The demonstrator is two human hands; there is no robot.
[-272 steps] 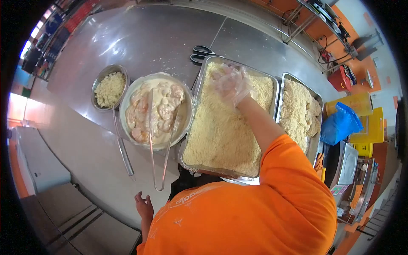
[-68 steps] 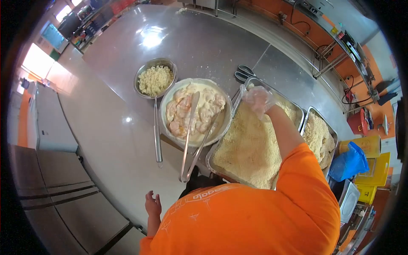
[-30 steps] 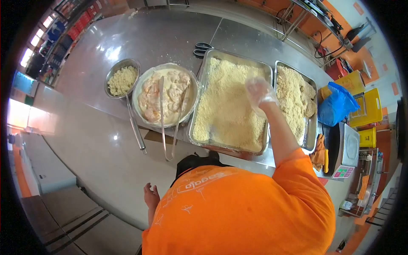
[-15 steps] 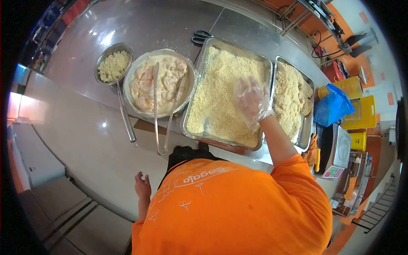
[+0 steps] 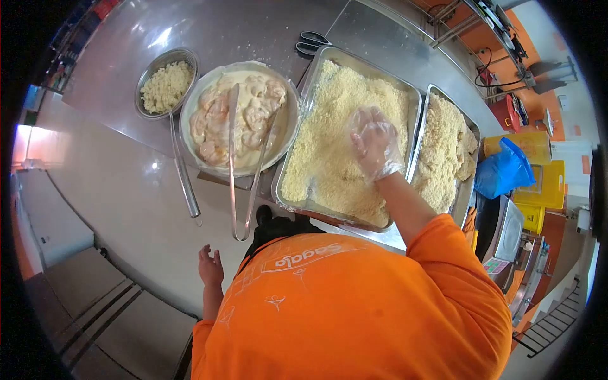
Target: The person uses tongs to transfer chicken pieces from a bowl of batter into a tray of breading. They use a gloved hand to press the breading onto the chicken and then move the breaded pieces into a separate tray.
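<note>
My right hand [image 5: 377, 142], in a clear plastic glove, rests on the pale crumbs [image 5: 342, 120] in a large metal tray [image 5: 339, 218]. Its fingers lie against the crumbs, slightly bent, and whatever lies under the palm is hidden. My left hand [image 5: 210, 266] is bare and hangs at my side beyond the table, holding nothing, its fingers apart. Left of the tray is a bowl [image 5: 183, 130] of raw meat pieces [image 5: 215, 117] in a creamy liquid. Metal tongs [image 5: 233, 183] lean in it, their bent end over the table edge.
A long-handled strainer [image 5: 183, 177] with crumbs sits at the left. Black scissors [image 5: 310, 43] lie behind the tray. A second tray [image 5: 465, 196] of crumb-coated pieces stands at right, beside a blue bag [image 5: 503, 171], yellow containers [image 5: 544, 183] and a scale [image 5: 510, 228].
My right hand has shifted slightly over the crumbs, its fingers more bent than before. The camera view has moved a little. My left hand still hangs at my side.
</note>
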